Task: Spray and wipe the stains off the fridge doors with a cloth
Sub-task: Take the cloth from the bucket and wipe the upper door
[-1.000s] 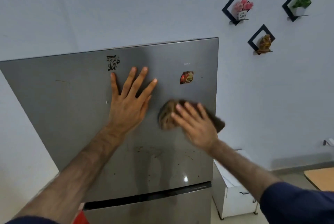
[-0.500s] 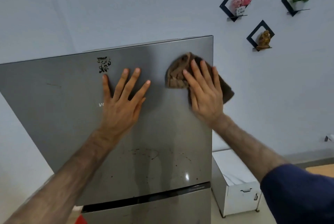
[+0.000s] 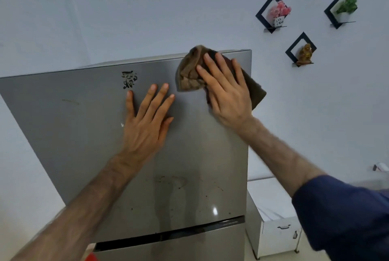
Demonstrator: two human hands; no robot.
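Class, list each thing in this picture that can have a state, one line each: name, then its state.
upper fridge door: closed, brown stains and specks on its lower part
cloth: bunched, pressed flat at the door's top right corner
right hand: fingers straight, pressing the cloth
left hand: fingers spread, flat on the door
black mark: not wiped off
lower fridge door: closed
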